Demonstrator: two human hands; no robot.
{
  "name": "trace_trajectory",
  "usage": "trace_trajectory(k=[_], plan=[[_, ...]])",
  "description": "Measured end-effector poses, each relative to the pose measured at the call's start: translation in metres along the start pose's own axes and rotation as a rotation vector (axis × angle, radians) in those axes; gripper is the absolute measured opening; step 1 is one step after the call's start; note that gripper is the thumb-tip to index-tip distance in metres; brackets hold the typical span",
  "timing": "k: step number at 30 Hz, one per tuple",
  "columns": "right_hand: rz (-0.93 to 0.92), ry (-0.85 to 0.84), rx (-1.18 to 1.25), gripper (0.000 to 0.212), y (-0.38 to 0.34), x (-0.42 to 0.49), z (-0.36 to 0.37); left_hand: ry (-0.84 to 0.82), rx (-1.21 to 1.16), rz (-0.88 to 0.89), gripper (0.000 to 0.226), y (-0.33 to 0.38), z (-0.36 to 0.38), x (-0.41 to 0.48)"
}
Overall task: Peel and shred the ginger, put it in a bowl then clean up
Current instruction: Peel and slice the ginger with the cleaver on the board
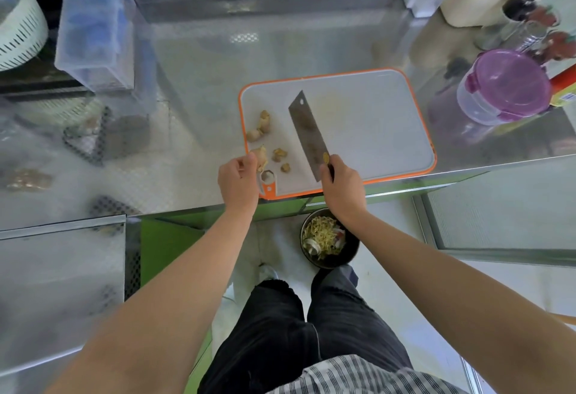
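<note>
Counter (311, 51): stainless steel, reflective, carrying all items below except the bin.

Cutting board (374, 119): white with orange rim, lying flat near the counter's front edge; hanging hole at its near left corner.

Ginger, large knob (263, 124): unpeeled, on the left part of the board, apart from both hands.

Ginger, small pieces (280, 154): three or so cut chunks, scattered on the board between the two hands.

Ginger, held piece (261, 157): pinched at the board's left edge by the left hand.

Left hand (238, 181): fingers closed narrowly on the held piece, wrist over the counter's front edge.

Cleaver (307, 132): broad rectangular blade with a hole near its far corner, lying at a slant across the board's middle; a yellowish scrap clings to the blade near the handle.

Right hand (341, 186): wrapped around the cleaver handle, which it hides.

Bin (330, 242): round, dark, on the floor below the counter's edge, holding pale shreds and scraps.

Purple-lidded container (505, 86): clear plastic, on the counter to the right of the board, well apart from it.

Clear plastic box (93, 26): far left of the counter.

White slotted basket (18, 32): at the far left edge of the view.
</note>
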State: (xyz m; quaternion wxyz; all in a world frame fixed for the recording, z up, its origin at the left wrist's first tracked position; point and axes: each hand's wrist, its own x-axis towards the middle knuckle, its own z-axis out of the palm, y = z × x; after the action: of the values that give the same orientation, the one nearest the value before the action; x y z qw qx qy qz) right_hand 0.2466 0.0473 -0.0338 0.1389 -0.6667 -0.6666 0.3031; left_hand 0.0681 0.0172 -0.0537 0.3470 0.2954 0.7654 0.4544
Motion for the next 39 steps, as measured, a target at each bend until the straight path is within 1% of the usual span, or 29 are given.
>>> trace_trajectory(k=[3,4,5,7,10,12,16,20,23,25,30,33,35,37,39], plan=[[0.045,-0.011,0.064,0.023,0.008,0.009,-0.009,-0.024,0.032,0.028,0.035,0.0,0.004,0.005],[0.067,-0.01,0.104,0.022,0.011,0.014,-0.014,-0.043,0.039,0.028,0.033,0.003,0.008,0.005],[0.099,-0.01,0.163,0.021,0.014,0.02,-0.019,-0.065,0.038,0.027,0.031,0.007,0.012,0.006],[0.196,-0.04,0.319,0.017,0.021,0.032,-0.032,-0.115,0.051,0.023,0.034,0.013,0.026,0.009],[0.357,-0.099,0.607,0.008,0.036,0.047,-0.056,-0.187,0.129,-0.024,0.034,0.025,0.054,0.015],[0.391,-0.1,0.663,0.004,0.048,0.058,-0.071,-0.207,0.16,-0.042,0.032,0.034,0.076,0.02],[0.386,-0.119,0.644,0.016,0.074,0.083,-0.097,-0.186,0.234,-0.034,0.034,0.054,0.124,0.028],[0.33,-0.177,0.547,0.014,0.094,0.113,-0.119,-0.147,0.275,-0.021,0.03,0.079,0.172,0.038],[0.269,-0.226,0.492,0.016,0.104,0.13,-0.132,-0.11,0.346,0.0,0.034,0.087,0.196,0.042],[0.241,-0.257,0.474,0.019,0.108,0.139,-0.138,-0.089,0.407,-0.017,0.037,0.086,0.203,0.041],[0.117,-0.293,0.405,0.021,0.104,0.152,-0.147,-0.066,0.512,-0.041,0.033,0.085,0.201,0.036],[0.027,-0.327,0.295,0.021,0.102,0.154,-0.148,-0.075,0.53,-0.028,0.044,0.089,0.198,0.033],[-0.05,-0.317,0.203,0.014,0.102,0.154,-0.148,-0.099,0.537,-0.003,0.051,0.092,0.201,0.031],[-0.086,-0.302,0.158,0.012,0.103,0.154,-0.148,-0.111,0.545,0.01,0.049,0.092,0.204,0.031],[-0.076,-0.294,0.175,0.013,0.105,0.155,-0.148,-0.084,0.556,0.044,0.044,0.089,0.207,0.029]])
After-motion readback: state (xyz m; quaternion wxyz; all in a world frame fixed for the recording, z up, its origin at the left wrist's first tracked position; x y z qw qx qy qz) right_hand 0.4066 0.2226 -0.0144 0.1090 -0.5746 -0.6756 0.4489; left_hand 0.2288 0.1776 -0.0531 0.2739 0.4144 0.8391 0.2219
